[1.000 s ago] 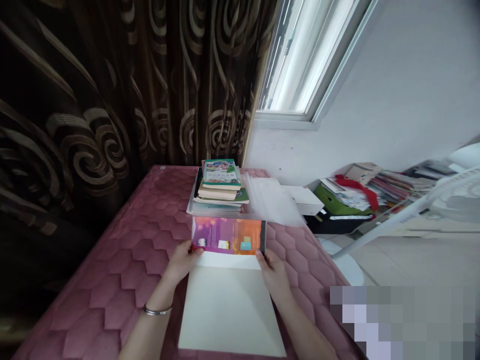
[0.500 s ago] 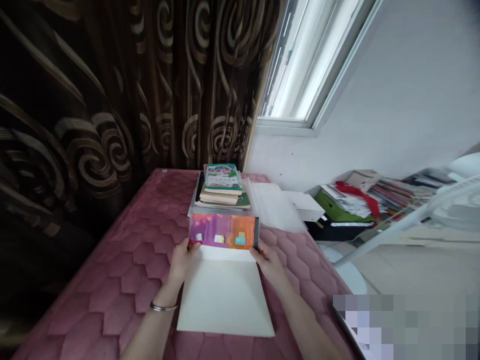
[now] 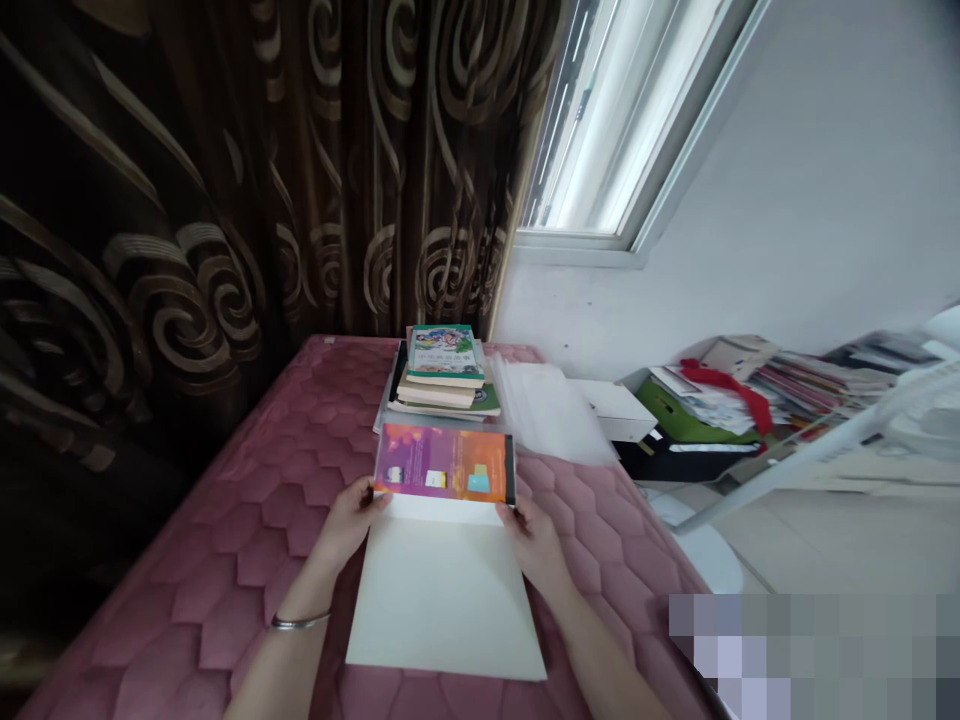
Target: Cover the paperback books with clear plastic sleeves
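Observation:
A book with a purple and orange cover [image 3: 448, 462] lies crosswise in front of me, a dark strip along its right end. My left hand [image 3: 351, 518] pinches its near left corner, and my right hand [image 3: 534, 538] grips the near right corner; both hands are closed. Just below the cover a white band shows between my fingers. From there a large blank cream-white sheet [image 3: 448, 600] spreads toward me over the mattress. Whether sheet and book are joined I cannot tell. A metal bangle [image 3: 300, 622] circles my left wrist.
Behind the book stands a stack of books [image 3: 448, 355] on the pink quilted mattress [image 3: 247, 540]. Translucent white sheets [image 3: 551, 405] lie right of it. Beyond are a white box [image 3: 619, 410], a dark container with papers [image 3: 694, 430] and a white fan [image 3: 810, 450]. A patterned curtain [image 3: 337, 180] hangs at left.
My hands and the book have shifted slightly toward me and left, and the book's cover looks tipped a bit flatter. Both hands keep their hold.

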Demonstrator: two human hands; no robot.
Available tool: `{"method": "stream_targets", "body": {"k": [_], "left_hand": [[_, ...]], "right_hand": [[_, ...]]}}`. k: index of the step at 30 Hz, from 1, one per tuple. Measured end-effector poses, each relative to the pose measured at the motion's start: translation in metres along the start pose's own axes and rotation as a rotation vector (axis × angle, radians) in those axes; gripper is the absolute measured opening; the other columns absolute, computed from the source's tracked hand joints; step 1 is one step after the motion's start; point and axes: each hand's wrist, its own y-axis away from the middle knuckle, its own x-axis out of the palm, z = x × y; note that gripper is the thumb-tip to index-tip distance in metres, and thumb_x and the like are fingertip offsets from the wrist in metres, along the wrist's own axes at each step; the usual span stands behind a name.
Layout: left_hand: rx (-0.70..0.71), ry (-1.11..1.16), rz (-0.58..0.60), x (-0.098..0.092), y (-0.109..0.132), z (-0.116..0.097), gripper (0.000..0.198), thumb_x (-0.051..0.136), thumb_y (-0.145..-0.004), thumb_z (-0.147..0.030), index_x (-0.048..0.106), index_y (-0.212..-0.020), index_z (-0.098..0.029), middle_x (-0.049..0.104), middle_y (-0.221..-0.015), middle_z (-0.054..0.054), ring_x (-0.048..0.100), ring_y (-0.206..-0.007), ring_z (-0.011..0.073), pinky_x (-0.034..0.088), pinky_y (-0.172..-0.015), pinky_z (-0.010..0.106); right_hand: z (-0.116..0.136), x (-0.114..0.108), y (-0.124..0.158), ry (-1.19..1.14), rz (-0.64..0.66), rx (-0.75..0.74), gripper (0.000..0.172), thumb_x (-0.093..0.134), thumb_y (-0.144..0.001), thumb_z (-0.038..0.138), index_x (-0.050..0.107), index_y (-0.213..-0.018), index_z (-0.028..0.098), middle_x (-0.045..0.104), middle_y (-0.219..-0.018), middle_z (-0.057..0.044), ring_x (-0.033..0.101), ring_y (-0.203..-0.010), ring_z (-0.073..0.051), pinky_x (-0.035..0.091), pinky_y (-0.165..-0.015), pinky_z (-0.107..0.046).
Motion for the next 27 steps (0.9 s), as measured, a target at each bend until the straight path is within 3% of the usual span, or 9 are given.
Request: {"method": "stream_targets", "body": {"k": [8, 13, 21, 27], "left_hand": [[0.014, -0.128, 0.009, -0.003, 0.0, -0.001, 0.04, 0.064, -0.067, -0.052, 0.063, -0.079, -0.014, 0.07, -0.082, 0.006, 0.061, -0.081, 0.0223, 0.046, -0.074, 0.029], [0.019, -0.18, 0.013, -0.004, 0.001, -0.003, 0.039, 0.062, -0.068, -0.052, 0.063, -0.078, -0.015, 0.07, -0.081, 0.006, 0.061, -0.081, 0.0234, 0.046, -0.073, 0.029], [0.084, -0.362, -0.069, -0.002, 0.0, -0.001, 0.034, 0.057, -0.072, -0.048, 0.064, -0.074, -0.015, 0.069, -0.073, 0.005, 0.059, -0.071, 0.021, 0.044, -0.068, 0.028], [0.075, -0.142, 0.046, -0.002, 0.001, 0.001, 0.038, 0.062, -0.07, -0.047, 0.064, -0.088, -0.014, 0.07, -0.085, 0.006, 0.061, -0.08, 0.0212, 0.046, -0.071, 0.027]], "right_hand": [[-0.006, -0.003, 0.003, 0.022, 0.028, -0.01, 0.036, 0.056, -0.079, 0.053, 0.063, -0.077, 0.018, 0.062, -0.068, -0.003, 0.056, -0.066, -0.019, 0.045, -0.06, -0.028], [-0.002, -0.004, 0.003, -0.096, 0.067, -0.045, 0.036, 0.057, -0.081, 0.05, 0.064, -0.095, 0.017, 0.067, -0.085, -0.006, 0.059, -0.077, -0.021, 0.049, -0.071, -0.031], [0.005, -0.004, 0.003, -0.189, 0.087, -0.029, 0.036, 0.059, -0.079, 0.052, 0.065, -0.086, 0.017, 0.066, -0.08, -0.005, 0.059, -0.071, -0.02, 0.049, -0.065, -0.029], [0.001, -0.001, 0.003, -0.194, 0.065, 0.002, 0.041, 0.06, -0.077, 0.054, 0.066, -0.093, 0.017, 0.067, -0.083, -0.006, 0.06, -0.073, -0.021, 0.049, -0.068, -0.031]]}}
